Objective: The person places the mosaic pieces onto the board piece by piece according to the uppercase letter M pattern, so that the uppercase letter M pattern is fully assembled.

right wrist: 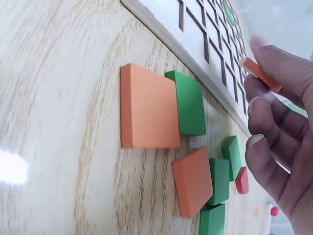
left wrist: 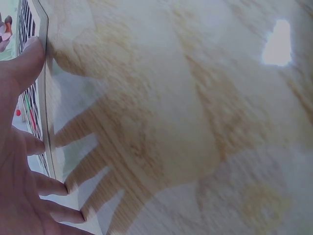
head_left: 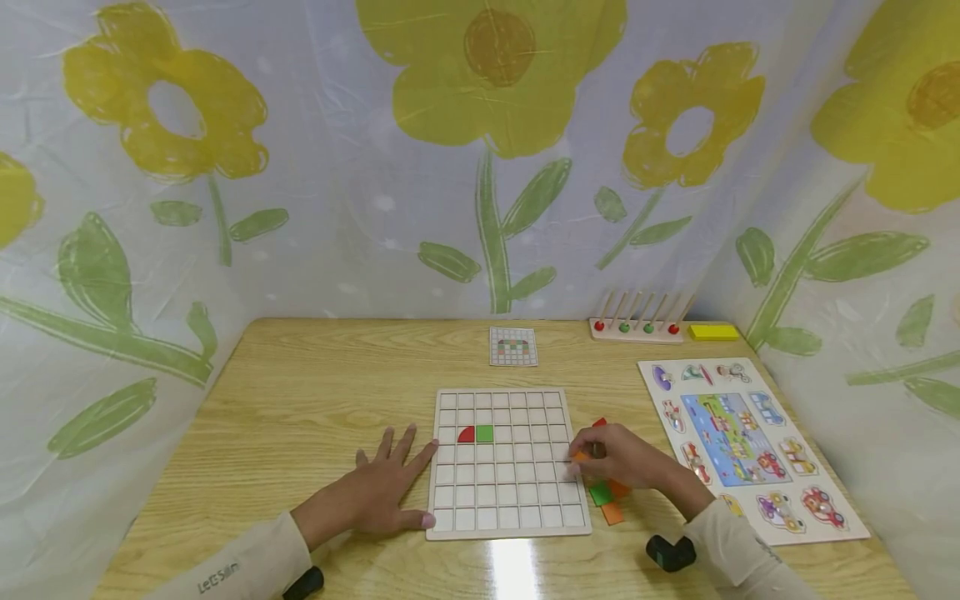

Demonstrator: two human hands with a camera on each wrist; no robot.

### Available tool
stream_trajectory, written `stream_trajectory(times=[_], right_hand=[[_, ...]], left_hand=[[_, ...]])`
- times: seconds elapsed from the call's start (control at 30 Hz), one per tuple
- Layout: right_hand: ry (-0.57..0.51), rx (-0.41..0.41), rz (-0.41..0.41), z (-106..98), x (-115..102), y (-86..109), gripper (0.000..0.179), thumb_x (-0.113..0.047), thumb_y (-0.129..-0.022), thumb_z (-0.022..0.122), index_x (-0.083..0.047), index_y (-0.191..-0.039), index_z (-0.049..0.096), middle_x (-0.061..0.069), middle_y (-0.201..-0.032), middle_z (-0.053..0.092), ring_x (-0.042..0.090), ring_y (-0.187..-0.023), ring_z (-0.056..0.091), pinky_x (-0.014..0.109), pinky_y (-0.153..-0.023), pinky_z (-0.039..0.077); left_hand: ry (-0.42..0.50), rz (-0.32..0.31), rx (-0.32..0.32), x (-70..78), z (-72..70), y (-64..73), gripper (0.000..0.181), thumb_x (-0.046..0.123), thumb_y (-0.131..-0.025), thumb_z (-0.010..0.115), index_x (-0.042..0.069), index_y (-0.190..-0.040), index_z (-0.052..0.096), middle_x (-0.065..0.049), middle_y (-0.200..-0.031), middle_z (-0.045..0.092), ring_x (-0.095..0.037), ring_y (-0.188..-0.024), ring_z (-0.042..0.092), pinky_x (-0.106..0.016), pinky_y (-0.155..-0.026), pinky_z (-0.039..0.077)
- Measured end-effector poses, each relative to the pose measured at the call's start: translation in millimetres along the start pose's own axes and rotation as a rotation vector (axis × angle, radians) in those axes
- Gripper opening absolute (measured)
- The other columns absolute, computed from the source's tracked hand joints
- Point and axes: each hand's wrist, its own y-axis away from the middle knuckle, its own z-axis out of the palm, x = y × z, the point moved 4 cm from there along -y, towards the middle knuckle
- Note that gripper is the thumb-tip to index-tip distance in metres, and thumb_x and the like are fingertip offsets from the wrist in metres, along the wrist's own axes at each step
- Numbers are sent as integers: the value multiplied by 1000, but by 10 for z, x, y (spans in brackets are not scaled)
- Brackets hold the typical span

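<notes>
A thin, flat orange tile (right wrist: 262, 75) sits between the right hand's (head_left: 628, 457) curled thumb and forefinger, pinched tight — gridded board (head_left: 507, 473) at those fingertips, loose tiles (right wrist: 154, 110) beside them — while the left hand's (head_left: 382, 493) fingers spread wide and straight, touching the board's opposite edge

a wood-grain table (head_left: 300, 367) with a glossy top carries a pale gridded board (head_left: 510, 493); beside the board's right edge lie loose tiles (head_left: 601, 493) in orange, green and red, some touching; beyond it, a small pattern card (head_left: 513, 347); at the back right, a peg rack (head_left: 636, 335) stands just beside a yellow block (head_left: 713, 332); nearer, along the right side, lies a picture puzzle (head_left: 735, 450).
</notes>
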Motion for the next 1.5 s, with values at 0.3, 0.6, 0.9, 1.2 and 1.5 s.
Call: stream_trajectory(times=[0.3, 0.6, 0.9, 1.2, 1.5], right_hand=[[-27, -15, -41, 34, -2, -61, 22, -23, -94, 73, -10, -111, 73, -4, -83, 63, 3, -63, 49, 22, -60, 46], [-36, -15, -52, 73, -91, -146, 28, -26, -93, 73, -8, -115, 72, -5, -87, 64, 3, -64, 50, 22, -62, 47], [-67, -14, -73, 153, -195, -255, 25, -14, -94, 72, -5, -117, 70, 3, -94, 65, 8, -68, 52, 20, -63, 45], [-62, 15, -32, 178, -201, -330, 25, -17, -94, 73, -8, -117, 70, 1, -94, 62, 7, -70, 53, 21, -65, 45], [-79, 55, -6, 201, -208, -423, 27, -17, -94, 73, -9, -119, 70, 1, -96, 62, 8, -69, 54, 21, -64, 46]], left_hand=[[7, 8, 1, -5, -1, -1, 103, 74, -85, 59, 20, -162, 18, -28, -165, 9, -61, -146, 10, -85, -97, 25], [-4, 2, 7, -25, 29, -26, 102, 75, -85, 59, 21, -162, 18, -27, -166, 10, -60, -147, 11, -85, -97, 25], [5, -1, 3, 1, -3, 4, 103, 74, -85, 59, 20, -162, 19, -28, -165, 11, -61, -146, 12, -85, -97, 25], [3, 2, 0, -13, 11, -2, 103, 75, -85, 58, 20, -162, 18, -27, -166, 9, -60, -147, 10, -85, -97, 25], [-13, -7, 7, -22, 30, -20, 102, 76, -85, 57, 22, -162, 18, -26, -166, 10, -59, -148, 10, -84, -98, 25]])
